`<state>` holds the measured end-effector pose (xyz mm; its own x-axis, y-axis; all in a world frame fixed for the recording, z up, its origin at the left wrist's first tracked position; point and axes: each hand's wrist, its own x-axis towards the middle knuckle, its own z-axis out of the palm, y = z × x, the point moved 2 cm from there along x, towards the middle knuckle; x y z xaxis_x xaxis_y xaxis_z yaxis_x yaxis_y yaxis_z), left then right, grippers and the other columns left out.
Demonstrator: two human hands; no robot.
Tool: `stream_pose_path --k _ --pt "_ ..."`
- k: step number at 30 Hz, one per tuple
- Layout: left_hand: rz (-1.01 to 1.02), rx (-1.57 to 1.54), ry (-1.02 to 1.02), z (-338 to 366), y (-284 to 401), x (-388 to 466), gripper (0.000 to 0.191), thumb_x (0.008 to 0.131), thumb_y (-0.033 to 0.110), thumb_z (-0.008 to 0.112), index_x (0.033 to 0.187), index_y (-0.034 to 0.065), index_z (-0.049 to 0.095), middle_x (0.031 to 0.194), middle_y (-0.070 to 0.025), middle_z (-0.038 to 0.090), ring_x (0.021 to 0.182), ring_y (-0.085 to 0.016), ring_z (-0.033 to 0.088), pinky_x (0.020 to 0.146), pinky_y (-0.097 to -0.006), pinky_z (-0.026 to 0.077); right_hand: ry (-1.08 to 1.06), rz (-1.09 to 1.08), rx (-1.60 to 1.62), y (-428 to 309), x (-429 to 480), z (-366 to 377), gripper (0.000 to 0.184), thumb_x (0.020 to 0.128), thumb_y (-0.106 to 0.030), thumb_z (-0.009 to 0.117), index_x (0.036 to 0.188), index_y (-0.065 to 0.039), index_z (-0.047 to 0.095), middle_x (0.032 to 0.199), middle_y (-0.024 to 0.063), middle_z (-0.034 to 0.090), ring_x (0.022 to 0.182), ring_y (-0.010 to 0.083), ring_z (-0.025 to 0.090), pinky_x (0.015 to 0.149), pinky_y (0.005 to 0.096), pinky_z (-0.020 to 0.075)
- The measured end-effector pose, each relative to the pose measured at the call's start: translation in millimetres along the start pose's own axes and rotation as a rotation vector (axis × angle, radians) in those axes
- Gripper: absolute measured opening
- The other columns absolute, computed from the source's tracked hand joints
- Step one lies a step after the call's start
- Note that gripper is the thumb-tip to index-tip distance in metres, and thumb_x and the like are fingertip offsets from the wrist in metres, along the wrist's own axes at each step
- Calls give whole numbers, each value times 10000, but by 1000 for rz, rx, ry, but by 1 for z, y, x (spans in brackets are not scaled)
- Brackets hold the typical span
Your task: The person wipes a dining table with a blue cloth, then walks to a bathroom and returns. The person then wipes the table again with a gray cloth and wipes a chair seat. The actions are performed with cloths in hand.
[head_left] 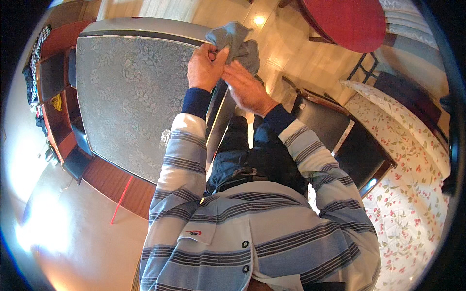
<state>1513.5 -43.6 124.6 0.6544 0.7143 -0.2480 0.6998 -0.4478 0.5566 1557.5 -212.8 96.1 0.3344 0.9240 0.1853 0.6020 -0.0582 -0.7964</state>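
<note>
A grey cloth (235, 42) hangs bunched past the corner of a large flat surface with a grey, leaf-and-flower patterned top (134, 91). My left hand (207, 65) is closed on the cloth's near edge, its thumb pointing up. Close beside it, my right hand (249, 87) lies with fingers stretched towards the cloth and the left thumb, slightly blurred. Whether the right fingers grip any cloth cannot be told. Both hands are above the surface's right edge.
Wooden shelving (60, 112) with dark panels stands beyond the left side. A red round table (346, 22) is at the upper right. Dark-seated chairs (320, 116) stand at my right, beside a bed or couch with a cherry-patterned cover (404, 189). A red strip (121, 200) hangs at lower left.
</note>
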Motion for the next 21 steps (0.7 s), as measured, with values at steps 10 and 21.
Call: stream_pose_path --k 10,21 --pt "-135 -550 0 8 -43 -20 248 946 185 719 1111 6 668 927 -168 719 820 -267 695 759 -390 545 101 175 350 -38 3 -37 397 953 75 455 1293 -10 642 1494 200 557 1349 357 579 1126 399 452" --pt "194 -623 -57 -41 -33 -69 201 989 193 701 1107 61 605 864 -177 670 775 -311 663 747 -402 539 -255 246 130 4 108 -61 507 1067 -363 607 1402 17 594 1382 130 628 1305 235 573 1145 351 409"
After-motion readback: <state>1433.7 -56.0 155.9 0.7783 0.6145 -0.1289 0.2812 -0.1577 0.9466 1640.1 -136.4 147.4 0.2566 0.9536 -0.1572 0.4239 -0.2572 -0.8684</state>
